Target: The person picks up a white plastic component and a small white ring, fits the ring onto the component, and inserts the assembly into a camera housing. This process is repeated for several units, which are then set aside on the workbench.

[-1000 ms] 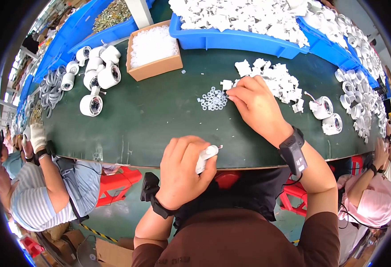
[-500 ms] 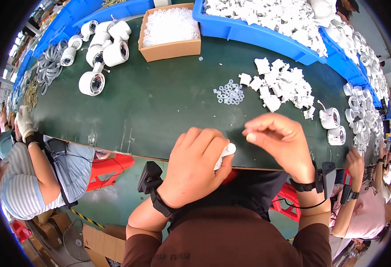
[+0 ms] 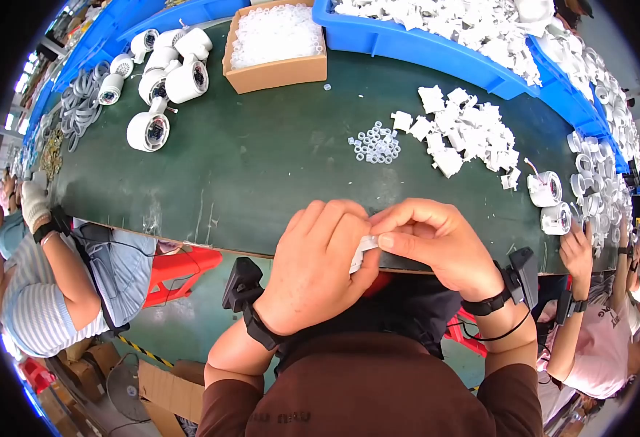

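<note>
Closely together, both hands meet at the near edge of the bench (image 3: 262, 186). The left hand (image 3: 318, 264), back upward, curls over a slim white part (image 3: 362, 253) and clamps it against the thumb. Opposite, the right hand (image 3: 436, 244) angles inward, thumb and forefinger at the part's exposed end; whether they grip it, I cannot tell. Small translucent rings (image 3: 375, 143) lie beyond the hands, white plastic pieces (image 3: 473, 131) beyond the right.
</note>
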A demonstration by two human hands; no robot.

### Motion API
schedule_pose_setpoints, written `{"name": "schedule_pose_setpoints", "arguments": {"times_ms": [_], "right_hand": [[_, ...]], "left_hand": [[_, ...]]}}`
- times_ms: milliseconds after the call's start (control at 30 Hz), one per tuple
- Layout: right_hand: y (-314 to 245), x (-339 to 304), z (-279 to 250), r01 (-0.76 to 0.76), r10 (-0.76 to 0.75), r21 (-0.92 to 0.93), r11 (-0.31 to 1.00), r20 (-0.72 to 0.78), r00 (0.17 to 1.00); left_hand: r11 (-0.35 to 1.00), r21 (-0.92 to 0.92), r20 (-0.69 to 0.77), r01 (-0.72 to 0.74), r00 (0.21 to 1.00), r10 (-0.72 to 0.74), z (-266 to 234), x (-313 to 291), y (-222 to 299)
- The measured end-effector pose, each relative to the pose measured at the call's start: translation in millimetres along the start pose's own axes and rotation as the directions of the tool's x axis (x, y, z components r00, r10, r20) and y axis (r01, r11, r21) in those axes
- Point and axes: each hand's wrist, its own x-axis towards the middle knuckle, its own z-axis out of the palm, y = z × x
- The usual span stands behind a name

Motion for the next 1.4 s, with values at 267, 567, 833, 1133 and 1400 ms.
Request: {"name": "schedule_pose_setpoints", "arguments": {"times_ms": [267,567,833,1133,1400], "right_hand": [[21,4,13,0.106,-0.105,0.027,0.994,-0.042,0.994],[30,1,19,0.189,-0.181,0.066,0.98,-0.112,0.977],[48,2,25,0.226,-0.23,-0.049,0.973,-0.087,0.969],[-2,-51,-100,-0.256,-0.937,-0.965,0.053,-0.136,0.32],[-35,-95,-205,-0.421,-0.6,-0.849,0.319,-0.525,0.604]], "left_hand": [[1.0,0.026,-0.081,0.003,0.997,-0.001,9,-4,-1],[1.0,0.009,-0.236,0.009,0.972,-0.007,16,-14,-6],[0.995,0.084,0.039,-0.053,0.998,0.05,-15,-9,-15],[0.678,0.67,-0.34,0.302,0.937,-0.081,-57,-24,-48],[0.893,0.401,-0.14,0.204,0.977,-0.16,-11,-20,-11]]}}
